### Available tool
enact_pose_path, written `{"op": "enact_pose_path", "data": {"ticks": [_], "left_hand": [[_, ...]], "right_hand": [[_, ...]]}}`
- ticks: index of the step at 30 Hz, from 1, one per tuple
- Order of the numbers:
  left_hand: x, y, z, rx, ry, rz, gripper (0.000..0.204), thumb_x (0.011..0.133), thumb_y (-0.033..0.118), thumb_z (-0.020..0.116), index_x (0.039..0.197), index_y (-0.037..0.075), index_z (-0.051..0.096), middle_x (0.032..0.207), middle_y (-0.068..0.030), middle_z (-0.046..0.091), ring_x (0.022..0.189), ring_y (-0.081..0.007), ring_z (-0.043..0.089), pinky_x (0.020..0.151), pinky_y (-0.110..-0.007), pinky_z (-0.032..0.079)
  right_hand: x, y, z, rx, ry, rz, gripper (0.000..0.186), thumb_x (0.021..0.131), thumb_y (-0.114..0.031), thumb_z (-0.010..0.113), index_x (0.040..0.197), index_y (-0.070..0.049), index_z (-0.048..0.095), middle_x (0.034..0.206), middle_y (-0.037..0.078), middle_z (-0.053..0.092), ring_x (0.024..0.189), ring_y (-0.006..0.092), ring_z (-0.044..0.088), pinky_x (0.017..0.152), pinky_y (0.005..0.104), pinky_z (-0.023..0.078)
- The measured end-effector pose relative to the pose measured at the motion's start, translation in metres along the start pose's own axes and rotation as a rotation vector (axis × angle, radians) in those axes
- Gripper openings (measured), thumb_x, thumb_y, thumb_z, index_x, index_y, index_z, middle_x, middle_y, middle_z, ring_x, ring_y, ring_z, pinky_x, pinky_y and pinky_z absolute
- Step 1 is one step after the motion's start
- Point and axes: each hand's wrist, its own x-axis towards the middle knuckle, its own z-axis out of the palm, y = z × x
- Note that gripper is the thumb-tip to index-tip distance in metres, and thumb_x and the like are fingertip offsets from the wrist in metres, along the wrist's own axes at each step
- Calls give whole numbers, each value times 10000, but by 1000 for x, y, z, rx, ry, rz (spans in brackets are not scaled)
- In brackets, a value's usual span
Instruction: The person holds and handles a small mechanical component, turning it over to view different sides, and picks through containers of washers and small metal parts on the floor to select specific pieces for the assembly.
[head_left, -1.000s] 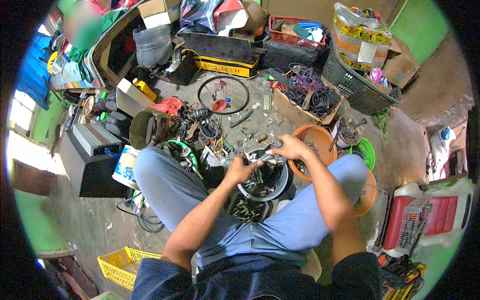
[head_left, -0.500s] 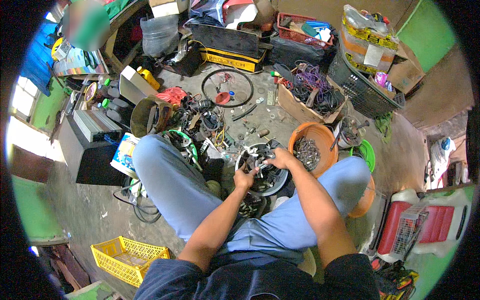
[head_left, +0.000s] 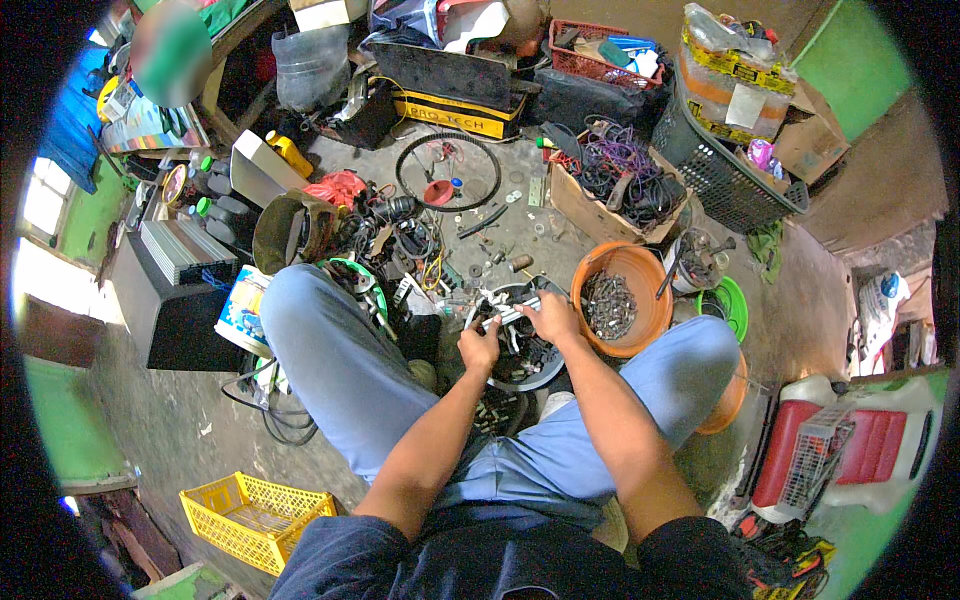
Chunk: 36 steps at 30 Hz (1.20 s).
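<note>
Between my knees sits a round grey basin (head_left: pixel 546 381) with dark and metallic scrap parts inside. Over it, a light silvery metal piece (head_left: pixel 511 314) spans the gap between my two hands. My left hand (head_left: pixel 478 348) grips its near-left end, thumb on top. The other end is pinched by my right hand (head_left: pixel 553 318), fingers closed. The exact kind of this piece is too small to make out. To the right stands an orange basin (head_left: pixel 661 300) that holds many small grey metal parts.
Ahead on the floor lie a black ring-shaped rim (head_left: pixel 497 180) and loose bits. Tangled cables fill a cardboard box (head_left: pixel 575 205) at the far right. Cables and parts are heaped left of the basin. A yellow crate (head_left: pixel 240 535) rests at the near left, a green bowl (head_left: pixel 740 312) at right.
Both hands have shifted slightly left and sit higher over the grey basin. The silvery piece now shows more plainly, stretched between them.
</note>
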Motion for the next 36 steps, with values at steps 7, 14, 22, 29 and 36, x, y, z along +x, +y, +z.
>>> {"op": "enact_pose_path", "data": {"ticks": [7,14,22,29,36], "left_hand": [[2,7,-4,-67,75,-61,576,857,502,682,1086,-26,710,966,-267,710,958,-382,691,890,-430,495],[11,3,2,-122,85,-64,557,883,469,654,1082,-50,700,952,-283,703,955,-397,686,885,-441,493],[7,24,-6,-33,58,-81,652,863,513,664,1093,-96,681,1018,-333,674,1020,-427,667,936,-445,485],[-3,27,-8,-47,129,96,500,922,414,623,1031,-70,680,891,-260,702,906,-410,686,847,-472,501],[9,19,-10,100,14,85,536,954,430,540,1167,-56,619,1062,-308,660,1047,-483,612,929,-514,469]], "right_hand": [[-4,-18,-3,59,44,87,639,849,-547,678,1217,-26,629,1164,221,663,1087,393,629,908,512,501],[11,-14,11,88,-48,128,705,895,-602,573,1339,-54,542,1256,242,613,1169,415,581,967,519,461],[14,-10,18,89,-51,163,785,938,-656,434,1463,-75,378,1303,276,571,1197,435,558,996,529,434],[10,-3,19,20,-27,109,768,969,-632,379,1392,3,465,1187,319,614,1159,468,564,955,542,460],[6,-2,14,-7,-72,57,828,955,-651,392,1370,61,473,1201,342,597,1138,475,574,986,523,447]]}}
